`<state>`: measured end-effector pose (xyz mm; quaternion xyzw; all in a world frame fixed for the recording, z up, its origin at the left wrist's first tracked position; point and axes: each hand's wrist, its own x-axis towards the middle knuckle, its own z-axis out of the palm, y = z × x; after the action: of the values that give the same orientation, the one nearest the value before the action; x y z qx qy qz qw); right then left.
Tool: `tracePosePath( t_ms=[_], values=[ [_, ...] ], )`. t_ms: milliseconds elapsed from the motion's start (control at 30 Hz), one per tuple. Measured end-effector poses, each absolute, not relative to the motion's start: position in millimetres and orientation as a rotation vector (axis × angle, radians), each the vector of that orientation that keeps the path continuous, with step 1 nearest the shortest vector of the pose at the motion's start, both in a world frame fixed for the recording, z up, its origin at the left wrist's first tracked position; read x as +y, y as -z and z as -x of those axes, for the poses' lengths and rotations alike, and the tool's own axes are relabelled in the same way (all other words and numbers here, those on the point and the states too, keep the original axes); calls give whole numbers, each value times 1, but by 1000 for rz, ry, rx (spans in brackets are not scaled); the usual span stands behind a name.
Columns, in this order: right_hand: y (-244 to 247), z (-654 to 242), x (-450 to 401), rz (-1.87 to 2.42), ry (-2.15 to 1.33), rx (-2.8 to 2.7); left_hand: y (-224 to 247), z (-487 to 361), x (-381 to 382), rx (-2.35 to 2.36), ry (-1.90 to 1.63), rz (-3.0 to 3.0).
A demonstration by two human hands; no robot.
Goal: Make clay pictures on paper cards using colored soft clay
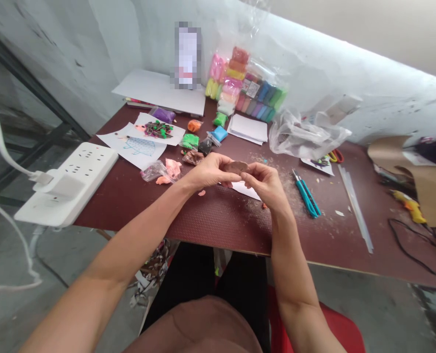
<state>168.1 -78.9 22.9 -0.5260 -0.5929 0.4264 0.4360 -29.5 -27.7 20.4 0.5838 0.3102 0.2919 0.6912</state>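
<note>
Brown cloth (192, 328) fills the bottom of the view, right under the camera, and a red seat (326, 328) shows beside it. Two bare arms reach out over the dark red worktop (218, 223). The left hand (208, 171) and the right hand (264, 185) are close together. Both are held narrow, and their fingers (248, 172) pinch a flat piece of brown clay (236, 167) between them, just above the worktop.

A bit of white paper (246, 191) lies right under the hands. Just past the left hand are pink clay bits (173, 168), a brown clay lump (193, 157), and a green clay pack (189, 141). A blue clay pack (218, 133) and an orange clay lump (195, 125) lie a little farther on. Two white papers (132, 149) with a drawing and clay shapes are on that side too, near a white power strip (67, 184).

Past the right hand lies a blue-green tool (306, 197), with crumbs around it. Farther back sit a clear plastic bag (306, 137) and a bag of colored clay packs (245, 83). A yellow glue gun (411, 206) lies far off to the right.
</note>
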Motion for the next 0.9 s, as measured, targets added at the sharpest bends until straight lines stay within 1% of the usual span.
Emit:
tracePosePath(
  t_ms=[300,433,667,900],
  values=[
    [-24,-166,-79,1308,-963,-1447,-25,30,-29,759,-624,-1370],
    [-23,-166,-79,1330,-972,-1453,-22,29,-29,763,-633,-1365],
    [-22,-163,-81,1314,-916,-1445,-23,31,-30,701,-625,-1375],
    [-23,-158,-82,1293,-962,-1457,-21,30,-30,712,-645,-1340]
  ],
)
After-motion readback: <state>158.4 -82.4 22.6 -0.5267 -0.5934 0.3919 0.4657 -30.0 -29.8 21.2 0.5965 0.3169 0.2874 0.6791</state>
